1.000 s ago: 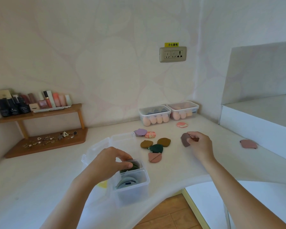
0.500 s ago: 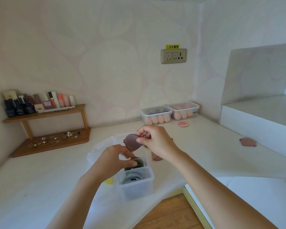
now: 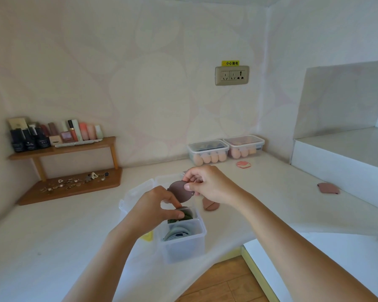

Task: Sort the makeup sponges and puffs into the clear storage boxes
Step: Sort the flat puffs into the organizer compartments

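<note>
Mauve and flat, a puff is being pinched by its edge in the right hand just above the open clear box, while the left hand, nearer the box, is being kept closed on the green puffs inside.

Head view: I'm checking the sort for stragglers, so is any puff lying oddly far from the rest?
Yes. One pink-brown puff lies alone at far right by the white step, well apart from the open clear box. A patterned pink puff also sits loose before the lidded boxes.
</note>
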`<state>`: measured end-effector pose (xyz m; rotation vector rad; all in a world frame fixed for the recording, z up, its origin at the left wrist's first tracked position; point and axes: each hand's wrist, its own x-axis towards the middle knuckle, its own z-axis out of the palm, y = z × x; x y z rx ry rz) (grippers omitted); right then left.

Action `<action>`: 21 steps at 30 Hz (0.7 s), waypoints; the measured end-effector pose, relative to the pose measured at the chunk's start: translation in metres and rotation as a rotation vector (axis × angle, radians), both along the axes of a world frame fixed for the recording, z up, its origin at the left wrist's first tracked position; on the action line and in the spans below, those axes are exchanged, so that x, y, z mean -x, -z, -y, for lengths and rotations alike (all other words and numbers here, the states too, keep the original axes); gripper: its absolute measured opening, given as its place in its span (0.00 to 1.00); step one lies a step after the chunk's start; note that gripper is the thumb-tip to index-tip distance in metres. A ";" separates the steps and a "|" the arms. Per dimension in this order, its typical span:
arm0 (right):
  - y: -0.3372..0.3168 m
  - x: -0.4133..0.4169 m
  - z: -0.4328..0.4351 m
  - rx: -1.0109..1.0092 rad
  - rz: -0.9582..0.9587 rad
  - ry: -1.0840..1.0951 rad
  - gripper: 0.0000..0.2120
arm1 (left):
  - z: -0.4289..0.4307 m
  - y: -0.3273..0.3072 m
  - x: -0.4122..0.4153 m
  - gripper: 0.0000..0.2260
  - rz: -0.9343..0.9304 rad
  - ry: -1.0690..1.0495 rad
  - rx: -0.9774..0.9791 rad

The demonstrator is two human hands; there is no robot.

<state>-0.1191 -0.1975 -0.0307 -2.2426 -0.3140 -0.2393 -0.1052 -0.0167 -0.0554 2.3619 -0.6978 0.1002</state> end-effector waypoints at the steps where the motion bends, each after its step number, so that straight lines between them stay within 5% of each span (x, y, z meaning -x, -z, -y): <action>1: 0.000 0.000 0.001 0.008 -0.011 -0.011 0.05 | 0.000 0.000 0.000 0.09 -0.003 0.003 0.000; 21: -0.001 -0.008 -0.020 0.656 -0.033 -0.145 0.09 | -0.001 0.003 -0.007 0.07 0.033 -0.016 -0.006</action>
